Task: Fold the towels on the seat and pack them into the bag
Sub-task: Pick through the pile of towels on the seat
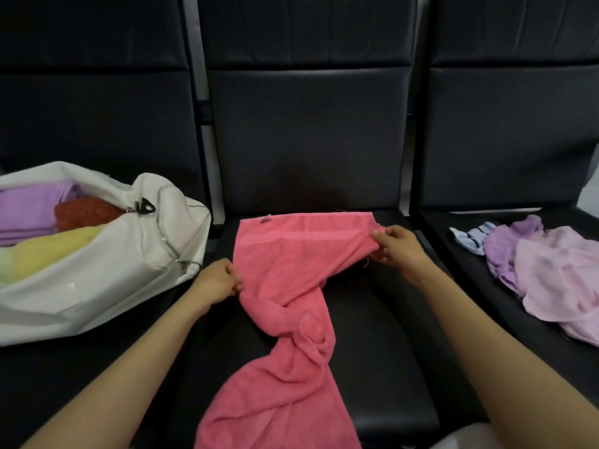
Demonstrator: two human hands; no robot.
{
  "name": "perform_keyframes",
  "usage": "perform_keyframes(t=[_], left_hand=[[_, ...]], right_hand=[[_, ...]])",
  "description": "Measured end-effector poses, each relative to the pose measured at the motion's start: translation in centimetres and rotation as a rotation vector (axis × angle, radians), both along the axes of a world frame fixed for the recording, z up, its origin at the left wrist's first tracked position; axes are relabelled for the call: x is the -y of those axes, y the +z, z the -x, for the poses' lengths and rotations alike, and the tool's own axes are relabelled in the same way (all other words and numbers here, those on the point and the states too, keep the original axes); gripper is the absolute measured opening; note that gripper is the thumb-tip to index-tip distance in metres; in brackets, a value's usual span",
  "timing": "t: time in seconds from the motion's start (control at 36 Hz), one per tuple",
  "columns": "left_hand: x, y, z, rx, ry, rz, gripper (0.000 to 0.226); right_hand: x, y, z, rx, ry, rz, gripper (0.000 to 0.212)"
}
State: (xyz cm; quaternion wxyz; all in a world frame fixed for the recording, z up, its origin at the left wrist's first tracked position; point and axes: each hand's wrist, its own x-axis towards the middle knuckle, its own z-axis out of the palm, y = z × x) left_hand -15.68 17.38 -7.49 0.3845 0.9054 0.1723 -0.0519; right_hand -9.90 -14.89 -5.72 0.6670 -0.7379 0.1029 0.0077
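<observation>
Two hands on one pink towel (291, 306), which lies across the middle seat (389, 351). Left hand (217, 281) is pinched shut on the left edge; right hand (397, 243) is clamped on the far right corner, pulling it outward, probably to flatten the cloth before folding. Far edge is already straight against the backrest; the middle is twisted and bunched, near end trails off the seat front. White bag (123, 270) sits open on the left seat, purple, red and yellow towels already inside, within easy reach for packing. Unfolded lilac towels (551, 270) wait on the right seat. Roughly midway, I'd guess.
</observation>
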Motion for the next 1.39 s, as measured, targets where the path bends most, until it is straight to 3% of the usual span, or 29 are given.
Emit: perform_keyframes(t=[0.08,0.14,0.19,0.25,0.31,0.39,0.47,0.58,0.64,0.72,0.81,0.86,0.94,1.0,1.06,1.14,1.19,1.31,1.39], left_hand=[[-0.6,0.0,-0.6,0.021,0.024,-0.088,0.027],[-0.6,-0.2,-0.7,-0.027,0.001,-0.222,0.048],[0.2,-0.1,-0.2,-0.135,-0.078,-0.304,0.066],[0.7,-0.2,0.0,-0.209,-0.14,-0.343,0.056],[0.7,-0.4,-0.1,-0.199,-0.146,-0.331,0.034],[0.0,-0.6,-0.2,-0.115,-0.134,-0.332,0.02],[-0.5,-0.8,0.0,-0.026,-0.131,-0.365,0.024],[-0.4,-0.5,0.5,-0.087,-0.161,-0.489,0.022],[-0.2,-0.2,0.6,-0.131,-0.157,-0.489,0.036],[-0.4,-0.3,0.3,-0.139,-0.14,-0.375,0.036],[-0.5,0.4,0.1,-0.058,-0.038,0.068,0.015],[-0.7,1.5,-0.1,0.08,0.096,0.404,0.018],[-2.0,2.3,-0.6,0.29,0.244,0.536,0.019],[-2.4,1.6,-0.7,0.274,0.236,0.421,0.021],[-2.2,0.7,-0.6,0.143,0.178,0.214,0.046],[-1.1,-0.2,-0.3,0.075,0.091,0.005,0.054],[-0.6,-0.4,-0.3,0.053,0.051,-0.124,0.059],[0.2,-0.9,0.5,-0.131,-0.108,-0.367,0.079],[1.0,-1.2,1.2,-0.179,-0.157,-0.444,0.078]], right_hand=[[0.3,0.9,-0.1,0.05,0.017,-0.004,0.014],[0.4,1.4,0.0,0.062,0.036,-0.038,0.014],[0.5,1.7,-0.1,0.064,0.053,-0.239,0.014],[0.6,2.2,-0.1,0.092,0.03,-0.492,0.014],[0.7,1.7,-0.3,0.11,-0.009,-0.566,0.014],[0.5,-0.2,0.0,-0.008,0.085,-0.299,0.008],[0.3,-1.7,0.5,-0.129,0.277,0.017,0.028],[0.0,-1.0,0.7,-0.058,0.443,0.494,0.001],[0.1,-0.7,0.5,0.061,0.384,0.781,0.011],[0.5,0.1,0.6,0.16,0.252,0.753,0.009],[1.0,1.1,0.1,0.193,0.144,0.568,0.009],[1.1,1.8,-0.3,0.156,0.066,0.314,0.009],[1.9,2.1,-0.9,0.064,-0.097,-0.042,0.015],[2.6,1.6,-1.1,-0.02,-0.131,-0.189,0.012],[3.1,0.6,-1.3,-0.124,-0.12,-0.195,0.011],[3.2,-1.1,-1.2,-0.249,-0.056,0.201,0.036],[2.3,-1.3,-0.6,-0.308,0.025,0.421,0.037],[0.9,-1.5,0.1,-0.335,0.095,0.575,0.017],[-0.2,-2.3,0.4,-0.309,0.111,0.755,0.03]])
